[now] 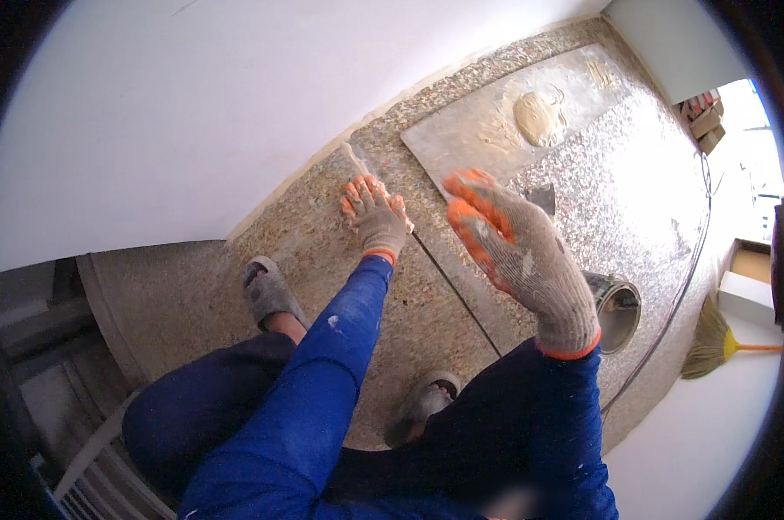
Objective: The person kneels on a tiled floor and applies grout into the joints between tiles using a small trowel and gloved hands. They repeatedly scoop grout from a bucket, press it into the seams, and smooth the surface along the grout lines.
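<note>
My left hand [379, 225], in a beige knit glove with orange-coated fingers, lies with spread fingers on the speckled floor covering [444, 303]. It rests over a seam [453, 290], which shows as a dark line on the near side and a pale strip beyond the fingertips. White smears mark the glove. My right hand [526, 247], in a matching glove, is raised above the floor with its fingers stretched out and nothing visible in it. Behind it a flat grey blade-like piece [541, 198] is partly hidden. A board [448, 139] carries a mound of cream-coloured paste [539, 119].
A metal bucket [619, 317] stands beside my right wrist. A dark cable [669, 316] curves along the right side, near a broom [711, 340] and a white box [747, 299]. A white wall [193, 113] borders the floor at the far left. My slippered feet straddle the seam.
</note>
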The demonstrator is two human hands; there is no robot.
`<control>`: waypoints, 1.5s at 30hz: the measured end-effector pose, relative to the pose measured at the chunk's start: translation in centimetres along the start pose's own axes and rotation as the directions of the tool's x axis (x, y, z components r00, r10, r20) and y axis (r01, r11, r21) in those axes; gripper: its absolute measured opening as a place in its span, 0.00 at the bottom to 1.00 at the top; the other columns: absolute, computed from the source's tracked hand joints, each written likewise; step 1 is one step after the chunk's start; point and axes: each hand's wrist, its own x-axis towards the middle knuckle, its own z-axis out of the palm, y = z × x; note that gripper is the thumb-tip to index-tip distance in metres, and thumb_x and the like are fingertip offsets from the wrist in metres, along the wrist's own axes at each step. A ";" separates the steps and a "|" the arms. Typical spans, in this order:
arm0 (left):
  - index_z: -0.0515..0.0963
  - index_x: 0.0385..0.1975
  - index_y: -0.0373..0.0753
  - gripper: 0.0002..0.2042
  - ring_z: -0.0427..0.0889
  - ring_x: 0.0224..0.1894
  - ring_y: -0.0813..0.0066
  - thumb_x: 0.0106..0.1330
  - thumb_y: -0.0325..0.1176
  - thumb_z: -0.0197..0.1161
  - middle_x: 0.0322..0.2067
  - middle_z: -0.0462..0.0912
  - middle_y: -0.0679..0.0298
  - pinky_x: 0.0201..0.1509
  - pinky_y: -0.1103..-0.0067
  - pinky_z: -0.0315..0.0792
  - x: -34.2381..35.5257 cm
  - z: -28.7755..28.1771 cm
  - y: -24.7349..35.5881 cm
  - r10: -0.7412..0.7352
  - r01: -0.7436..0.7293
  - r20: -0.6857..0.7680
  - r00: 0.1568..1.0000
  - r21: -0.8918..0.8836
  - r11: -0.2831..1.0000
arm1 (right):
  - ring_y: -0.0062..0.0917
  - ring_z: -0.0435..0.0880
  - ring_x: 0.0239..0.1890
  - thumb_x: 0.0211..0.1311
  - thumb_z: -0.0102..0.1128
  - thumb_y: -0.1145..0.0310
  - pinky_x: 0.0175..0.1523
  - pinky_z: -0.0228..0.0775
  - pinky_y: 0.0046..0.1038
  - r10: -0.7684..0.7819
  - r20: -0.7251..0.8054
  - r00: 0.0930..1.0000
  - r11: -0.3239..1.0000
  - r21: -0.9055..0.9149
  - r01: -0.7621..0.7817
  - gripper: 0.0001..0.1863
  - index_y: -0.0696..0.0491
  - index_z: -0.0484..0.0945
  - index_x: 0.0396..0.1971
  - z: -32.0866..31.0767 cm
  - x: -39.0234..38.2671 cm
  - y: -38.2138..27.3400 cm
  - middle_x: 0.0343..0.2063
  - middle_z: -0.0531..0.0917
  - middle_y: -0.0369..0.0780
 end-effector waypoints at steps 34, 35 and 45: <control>0.40 0.76 0.25 0.43 0.31 0.80 0.39 0.78 0.60 0.35 0.78 0.36 0.40 0.80 0.50 0.27 -1.3 2.1 0.4 -0.053 0.053 0.037 0.998 0.002 0.999 | 0.38 0.78 0.65 0.69 0.65 0.61 0.68 0.67 0.34 0.132 0.015 0.991 0.991 -0.027 -0.132 0.22 0.60 0.80 0.56 -1.1 -2.0 5.8 0.55 0.83 0.49; 0.40 0.76 0.25 0.43 0.31 0.80 0.39 0.78 0.60 0.36 0.78 0.36 0.40 0.79 0.49 0.27 0.6 1.9 -0.1 -0.056 0.056 -0.017 0.998 -0.018 0.998 | 0.39 0.77 0.66 0.69 0.65 0.61 0.69 0.67 0.35 0.111 0.031 0.993 0.985 -0.139 -0.106 0.22 0.60 0.80 0.56 -1.0 -2.1 5.9 0.55 0.84 0.50; 0.44 0.77 0.28 0.42 0.32 0.80 0.39 0.77 0.59 0.39 0.78 0.40 0.42 0.79 0.47 0.30 -4.0 1.6 -0.4 -0.044 0.043 0.177 0.983 0.006 0.999 | 0.40 0.74 0.68 0.67 0.66 0.59 0.71 0.64 0.37 0.110 0.039 0.993 0.994 -0.032 -0.109 0.24 0.60 0.80 0.56 -1.2 -2.3 5.5 0.57 0.83 0.51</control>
